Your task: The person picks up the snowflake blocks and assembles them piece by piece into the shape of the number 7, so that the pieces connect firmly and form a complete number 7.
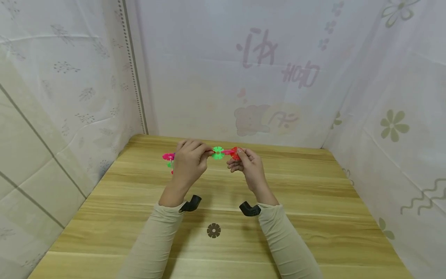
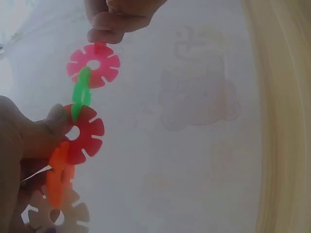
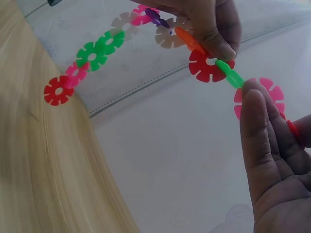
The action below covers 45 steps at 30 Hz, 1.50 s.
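Observation:
A chain of notched plastic snowflake discs is stretched between both hands above the table. My left hand [image 1: 191, 161] pinches a red disc [image 2: 86, 133] partway along the chain. My right hand [image 1: 252, 168] pinches the red end disc [image 1: 235, 153] between thumb and fingers. Between the hands are a green disc [image 1: 218, 153] and a pink disc [image 2: 93, 64], slotted together edge to edge. Beyond the left hand come an orange disc [image 2: 60, 174] and a clear disc [image 2: 58, 213]. The rest hangs down to another red disc [image 3: 58, 91], partly hidden behind the left hand in the head view.
A single dark brown disc [image 1: 214, 230] lies flat on the wooden table [image 1: 313, 232], between the forearms. Printed cloth [image 1: 195, 77] encloses the table at the back and both sides. Black curved pieces [image 1: 249, 209] are attached at both wrists.

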{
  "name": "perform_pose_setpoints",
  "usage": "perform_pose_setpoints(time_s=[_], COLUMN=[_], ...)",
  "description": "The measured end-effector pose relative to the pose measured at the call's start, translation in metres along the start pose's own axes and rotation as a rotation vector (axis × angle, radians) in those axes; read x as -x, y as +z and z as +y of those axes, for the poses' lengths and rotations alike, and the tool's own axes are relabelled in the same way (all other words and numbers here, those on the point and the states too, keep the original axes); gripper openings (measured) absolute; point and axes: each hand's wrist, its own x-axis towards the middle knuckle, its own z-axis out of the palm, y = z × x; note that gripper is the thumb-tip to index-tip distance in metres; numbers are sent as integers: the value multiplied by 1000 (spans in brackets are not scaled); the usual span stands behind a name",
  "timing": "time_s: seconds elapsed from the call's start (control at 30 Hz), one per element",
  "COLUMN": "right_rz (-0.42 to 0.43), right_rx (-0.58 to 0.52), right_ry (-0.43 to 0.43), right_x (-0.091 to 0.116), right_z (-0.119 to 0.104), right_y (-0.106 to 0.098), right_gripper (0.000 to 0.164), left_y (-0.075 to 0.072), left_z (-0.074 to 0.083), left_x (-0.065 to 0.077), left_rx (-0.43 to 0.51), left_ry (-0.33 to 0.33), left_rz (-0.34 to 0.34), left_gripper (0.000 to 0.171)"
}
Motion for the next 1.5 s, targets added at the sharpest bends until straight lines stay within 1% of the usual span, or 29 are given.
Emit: perform_pose_setpoints(time_s=[0.03, 0.1, 0.17, 0.27, 0.67, 0.97, 1.13, 1.23, 1.4, 1.5], right_rz=[0, -5, -13, -24, -16, -9, -11, -21, -25, -34], right_rx=[-20, -55, -82, -95, -99, -95, -94, -92, -91, -80], right_ry=[4, 9, 9, 8, 15, 16, 36, 46, 41, 42], right_x=[0, 0, 0, 0, 1, 1, 2, 3, 4, 4], right_z=[0, 0, 0, -1, -4, -3, -1, -2, -2, -2], right_y=[0, -1, -1, -1, 0, 3, 4, 6, 8, 8], right_gripper=[31, 30, 29, 29, 28, 28, 31, 32, 33, 34], left_y=[-1, -2, -3, -3, -2, 0, 5, 8, 13, 15], left_z=[0, 0, 0, 0, -2, -1, 5, 9, 14, 15], left_x=[0, 0, 0, 1, 0, 0, 0, -1, -4, -5], left_rx=[-6, -16, -22, -26, -22, -17, -22, -34, -69, -90], left_ry=[6, 12, 13, 19, 36, 42, 22, 20, 43, 54], left_rz=[-18, -34, -40, -36, -73, -68, -95, -111, -129, -117], left_gripper=[5, 5, 7, 7, 10, 8, 17, 21, 16, 14])
